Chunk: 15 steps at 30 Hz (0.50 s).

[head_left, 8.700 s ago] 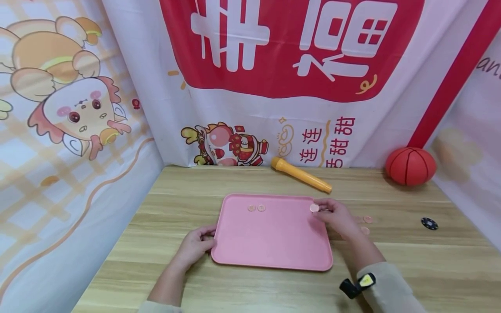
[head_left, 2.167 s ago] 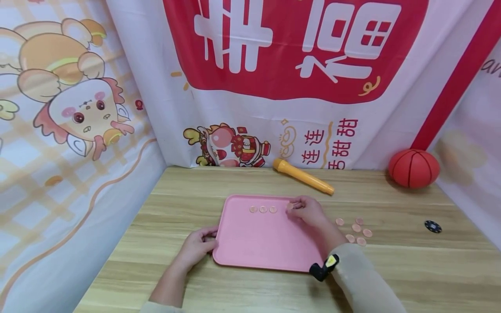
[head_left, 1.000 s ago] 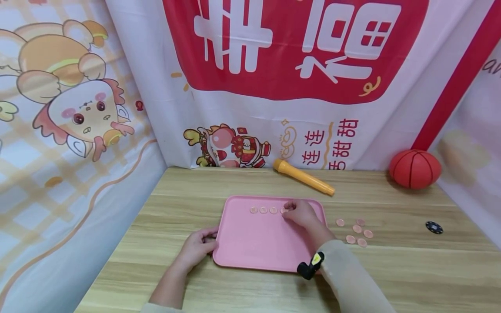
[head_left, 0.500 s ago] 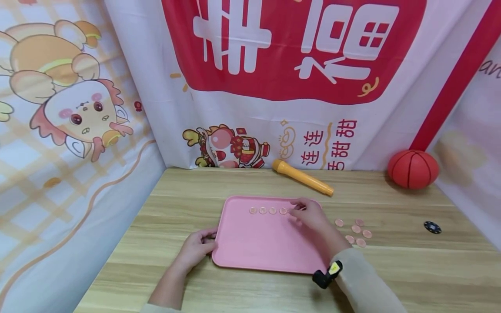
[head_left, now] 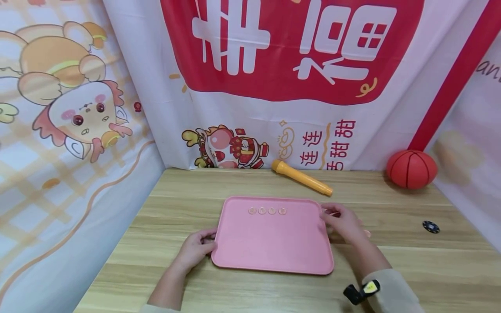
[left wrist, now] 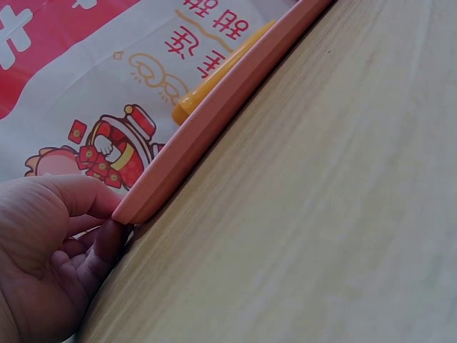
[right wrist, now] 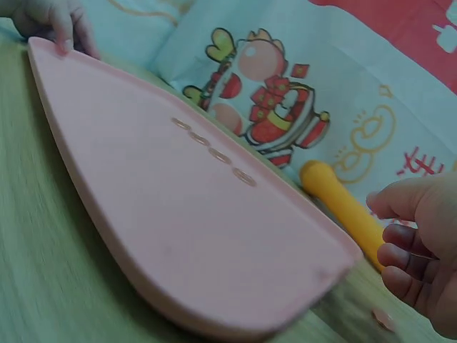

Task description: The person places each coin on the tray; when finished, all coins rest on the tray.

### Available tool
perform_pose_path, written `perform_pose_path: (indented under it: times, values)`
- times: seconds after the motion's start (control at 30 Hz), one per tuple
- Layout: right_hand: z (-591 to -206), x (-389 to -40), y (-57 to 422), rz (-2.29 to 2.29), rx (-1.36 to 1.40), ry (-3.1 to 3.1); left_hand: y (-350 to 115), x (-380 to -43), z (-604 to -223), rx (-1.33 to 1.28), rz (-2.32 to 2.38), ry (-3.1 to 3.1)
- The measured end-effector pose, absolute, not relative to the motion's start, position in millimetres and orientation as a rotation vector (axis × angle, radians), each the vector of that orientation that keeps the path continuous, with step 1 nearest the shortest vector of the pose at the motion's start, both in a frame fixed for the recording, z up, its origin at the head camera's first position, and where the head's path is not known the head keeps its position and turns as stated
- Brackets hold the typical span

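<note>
A pink tray (head_left: 274, 245) lies on the table. Several small copper-coloured coins (head_left: 272, 211) form a row near its far edge. At the tray's left side, the left hand (head_left: 193, 250) pinches the rim; the left wrist view shows that hand (left wrist: 50, 250) with its fingers at the tray's corner. The right hand (head_left: 340, 221) is over the tray's right rim. In the right wrist view the right hand (right wrist: 425, 246) has loosely curled fingers with nothing between them. Below it, a loose coin (right wrist: 383, 319) lies on the table; other loose coins are mostly hidden by the right hand and forearm.
A yellow toy microphone (head_left: 303, 177) lies behind the tray. A red ball (head_left: 412, 169) with basketball lines sits at the back right corner. A black poker chip (head_left: 431, 227) is at the right. Printed cloth (head_left: 235, 104) hangs along the table's back edge and sides.
The coin row has grown from two coins to several. Having released the latest coin at the row's right end, the right hand has moved right to the rim. The left hand stays put.
</note>
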State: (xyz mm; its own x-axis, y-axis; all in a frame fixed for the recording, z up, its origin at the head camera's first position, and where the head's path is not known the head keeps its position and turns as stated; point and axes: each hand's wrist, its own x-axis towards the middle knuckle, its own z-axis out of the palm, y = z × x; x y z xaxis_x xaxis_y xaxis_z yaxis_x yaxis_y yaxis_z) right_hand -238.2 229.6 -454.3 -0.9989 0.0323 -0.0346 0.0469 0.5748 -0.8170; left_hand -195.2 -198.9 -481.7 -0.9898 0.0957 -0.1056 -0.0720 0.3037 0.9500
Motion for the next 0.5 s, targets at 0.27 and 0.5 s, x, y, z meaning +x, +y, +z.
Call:
perform_pose_path:
  times: [0.27, 0.5]
  values:
    - [-454, -209, 274, -1.587, 0.188, 2.640, -197, -196, -483, -0.023, 1.773, 2.429]
    - [-457, -197, 306, -1.421, 0.264, 2.711, -196, -196, -484, -0.023, 1.775, 2.437]
